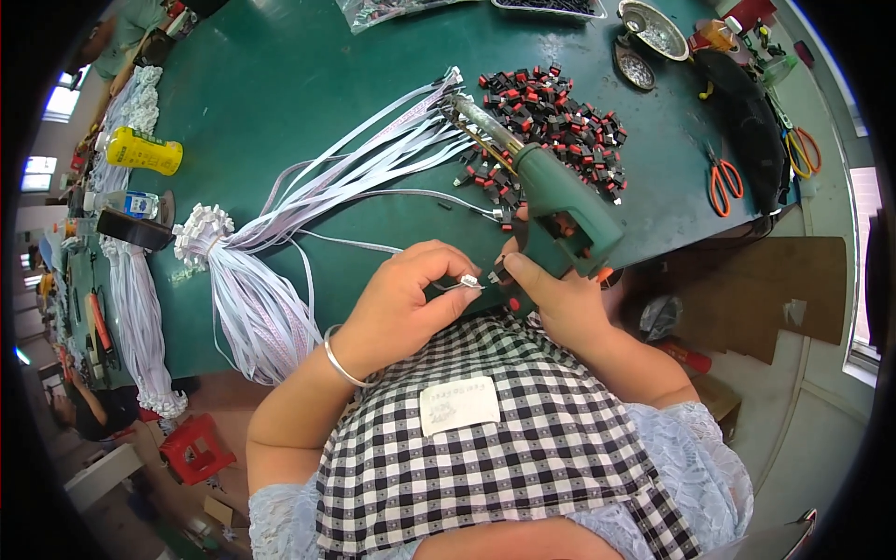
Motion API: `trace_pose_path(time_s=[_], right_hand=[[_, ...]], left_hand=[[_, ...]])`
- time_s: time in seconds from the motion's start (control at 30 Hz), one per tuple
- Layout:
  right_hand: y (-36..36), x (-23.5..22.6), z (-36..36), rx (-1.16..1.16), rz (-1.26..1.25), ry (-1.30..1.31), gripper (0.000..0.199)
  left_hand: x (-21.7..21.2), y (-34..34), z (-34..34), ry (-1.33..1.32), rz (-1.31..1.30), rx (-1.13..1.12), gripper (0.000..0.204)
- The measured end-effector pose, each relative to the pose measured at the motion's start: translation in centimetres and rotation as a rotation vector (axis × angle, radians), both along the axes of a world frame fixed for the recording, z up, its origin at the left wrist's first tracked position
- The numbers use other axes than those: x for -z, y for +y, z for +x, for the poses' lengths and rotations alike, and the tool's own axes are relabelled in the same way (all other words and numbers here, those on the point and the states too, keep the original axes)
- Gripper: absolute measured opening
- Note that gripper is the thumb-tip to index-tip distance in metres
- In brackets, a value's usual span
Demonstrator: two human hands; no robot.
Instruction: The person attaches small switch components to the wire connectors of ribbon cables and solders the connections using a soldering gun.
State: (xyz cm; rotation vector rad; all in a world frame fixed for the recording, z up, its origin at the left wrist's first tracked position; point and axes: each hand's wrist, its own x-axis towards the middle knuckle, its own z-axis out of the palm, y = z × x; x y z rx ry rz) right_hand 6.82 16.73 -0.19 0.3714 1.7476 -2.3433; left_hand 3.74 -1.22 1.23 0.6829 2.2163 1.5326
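Near the table's front edge, my left hand (417,285) is closed in a pinch on a flat white cable (350,243), whose small white end (469,280) sticks out at the fingertips. To its right my right hand (560,303) pinches a small black switch (497,273) with metal prongs toward the cable end; the two parts are slightly apart. A green soldering gun (569,201) stands over that hand and hides some of its fingers; whether they touch is unclear. Its tip points away, over the far ends of a tied bundle of white cables (266,317).
Behind the gun spreads a heap of black-and-red switches (560,112). Orange-handled scissors (723,187) and a metal dish (653,33) lie right. At left are a yellow bottle (145,151), a clear bottle (131,203) and more cable bundles (135,327). A red stool (196,451) stands below.
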Motion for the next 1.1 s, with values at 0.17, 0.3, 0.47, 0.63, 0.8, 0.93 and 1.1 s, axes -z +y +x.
trace_pose_path(time_s=[0.17,0.3,0.47,0.63,0.8,0.93,1.1], right_hand=[[-1.1,-0.1,-0.6,0.048,0.036,0.059,0.011],[-1.5,0.3,-0.5,0.054,0.049,0.114,0.011],[-1.6,-0.1,-0.6,0.047,0.137,0.106,0.011],[-1.2,0.2,-0.5,-0.019,0.119,0.026,0.011],[-1.2,0.5,-0.8,-0.014,0.042,0.012,0.015],[-0.5,0.2,-1.0,0.055,0.172,0.176,0.032],[4.2,0.6,1.8,-0.077,0.357,0.410,0.040]], left_hand=[[0.1,0.3,0.6,-0.166,0.092,-0.135,0.011],[0.2,0.1,0.5,-0.197,0.154,-0.113,0.009],[0.7,0.2,0.4,-0.195,0.144,-0.125,0.009],[1.0,0.3,0.2,-0.216,0.130,-0.125,0.008],[1.4,0.3,-0.1,-0.299,0.126,-0.128,0.008],[1.4,0.4,-0.4,-0.484,0.201,-0.210,0.008],[1.7,0.3,-0.8,-0.619,0.336,-0.283,0.008]])
